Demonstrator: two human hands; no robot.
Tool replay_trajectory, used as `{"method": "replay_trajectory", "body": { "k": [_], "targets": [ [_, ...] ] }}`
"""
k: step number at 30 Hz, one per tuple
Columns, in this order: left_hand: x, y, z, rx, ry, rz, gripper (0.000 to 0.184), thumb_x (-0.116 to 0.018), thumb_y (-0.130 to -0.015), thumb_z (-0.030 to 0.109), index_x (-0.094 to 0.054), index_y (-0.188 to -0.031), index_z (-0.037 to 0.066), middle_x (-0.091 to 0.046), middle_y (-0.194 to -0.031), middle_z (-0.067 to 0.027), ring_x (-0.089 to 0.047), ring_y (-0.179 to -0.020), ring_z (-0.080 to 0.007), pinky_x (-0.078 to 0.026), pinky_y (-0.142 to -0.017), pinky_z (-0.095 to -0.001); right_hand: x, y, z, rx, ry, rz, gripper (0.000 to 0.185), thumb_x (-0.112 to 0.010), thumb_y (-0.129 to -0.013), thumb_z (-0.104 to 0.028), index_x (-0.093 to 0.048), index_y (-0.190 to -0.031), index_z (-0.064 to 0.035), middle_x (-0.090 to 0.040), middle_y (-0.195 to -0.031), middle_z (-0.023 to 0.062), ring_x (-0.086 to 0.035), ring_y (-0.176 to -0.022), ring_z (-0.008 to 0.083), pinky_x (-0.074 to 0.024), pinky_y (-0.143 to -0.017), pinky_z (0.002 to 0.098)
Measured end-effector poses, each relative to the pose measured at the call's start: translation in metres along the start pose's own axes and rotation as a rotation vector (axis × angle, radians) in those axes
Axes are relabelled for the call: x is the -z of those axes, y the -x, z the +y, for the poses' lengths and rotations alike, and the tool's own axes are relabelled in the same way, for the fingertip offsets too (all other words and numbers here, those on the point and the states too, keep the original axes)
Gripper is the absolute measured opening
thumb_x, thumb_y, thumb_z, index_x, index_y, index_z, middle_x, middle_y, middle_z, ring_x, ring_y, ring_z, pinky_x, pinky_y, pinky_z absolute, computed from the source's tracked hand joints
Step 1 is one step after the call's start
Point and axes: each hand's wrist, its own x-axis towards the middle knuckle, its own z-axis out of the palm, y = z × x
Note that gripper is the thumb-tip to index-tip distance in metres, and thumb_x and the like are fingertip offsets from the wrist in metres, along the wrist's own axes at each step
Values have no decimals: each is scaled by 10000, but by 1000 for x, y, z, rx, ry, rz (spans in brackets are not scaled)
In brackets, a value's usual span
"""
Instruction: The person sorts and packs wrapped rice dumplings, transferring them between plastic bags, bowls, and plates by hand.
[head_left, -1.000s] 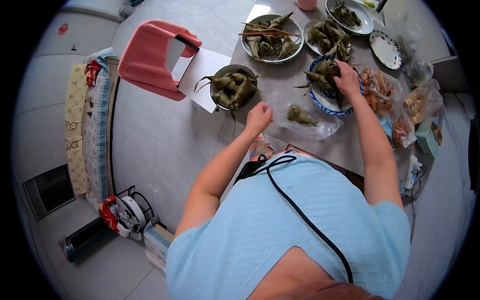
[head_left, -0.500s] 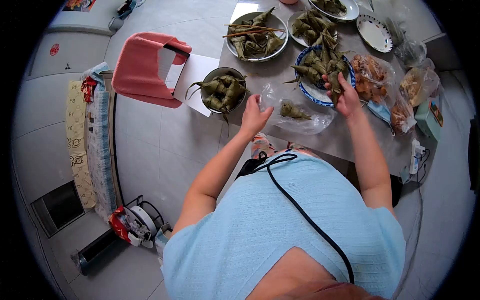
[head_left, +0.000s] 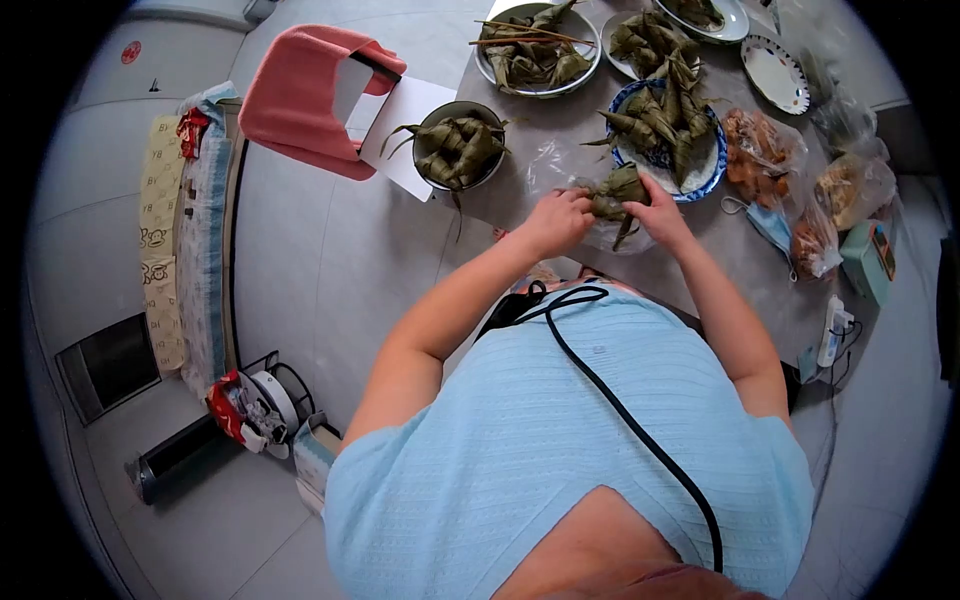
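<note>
A leaf-wrapped dumpling [head_left: 624, 186] is in my right hand [head_left: 658, 214], its fingers closed round it, above a clear plastic bag [head_left: 547, 170] at the table's near edge. My left hand [head_left: 562, 221] is closed beside it, with its fingertips at the leaf bundle over the bag; what they grip is too small to tell. Just beyond my right hand, a blue-rimmed bowl [head_left: 712, 176] holds more wrapped dumplings [head_left: 655, 125]. Left of the bag, a dark bowl [head_left: 489, 113] is filled with others.
Farther back are a large white bowl [head_left: 597, 62] with dumplings and chopsticks [head_left: 530, 40], plates of dumplings and a patterned plate [head_left: 775, 75]. Bags of food [head_left: 762, 152], a blue mask [head_left: 772, 232] and a green box [head_left: 868, 262] lie right. A pink-covered chair [head_left: 300, 100] stands left.
My right hand has brought a dumpling from the blue-rimmed bowl towards me, over the bag. My left hand has moved right, from the bag's left edge to beside the dumpling.
</note>
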Motion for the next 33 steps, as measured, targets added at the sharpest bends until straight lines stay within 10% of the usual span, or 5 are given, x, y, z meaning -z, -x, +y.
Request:
{"method": "replay_trajectory", "body": {
  "k": [8, 13, 28, 33],
  "targets": [
    [14, 0, 4, 268, 259, -247, 144, -540, -808, 156, -651, -879, 99, -622, -987, -84, -573, -1012, -305, -476, -822, -420, -33, -16, 31, 51, 243, 77, 544, -603, -779, -40, -456, -1303, -68, -600, -1151, 169, -583, -1056, 293, -450, -911, 346],
    [-3, -2, -10, 684, 554, 338, 272, -496, -825, 43, -547, -1092, 29, -570, -1064, -187, -558, -957, -388, -453, -828, -447, -32, -9, 36, 58, 352, 90, 527, -599, -775, -45, -478, -1284, -107, -595, -1159, 173, -566, -1081, 341, -452, -915, 378],
    [-1, -7, -24, 668, 712, 189, 204, -549, -874, 74, -600, -1058, 2, -645, -1011, -171, -644, -931, -281, -504, -799, -353, -10, -3, -25, 102, 546, 74, 397, -597, -812, -50, -543, -1205, -60, -587, -1155, 163, -575, -1059, 306, -461, -887, 353],
    [14, -6, -15, 654, 708, 165, 204, -564, -883, 105, -604, -1067, 26, -644, -1010, -161, -648, -908, -276, -510, -786, -351, 26, -57, -69, 575, 1043, 625, 300, -601, -845, -191, -562, -1105, -48, -573, -1088, 162, -570, -965, 348, -472, -799, 435]
  ]
}}
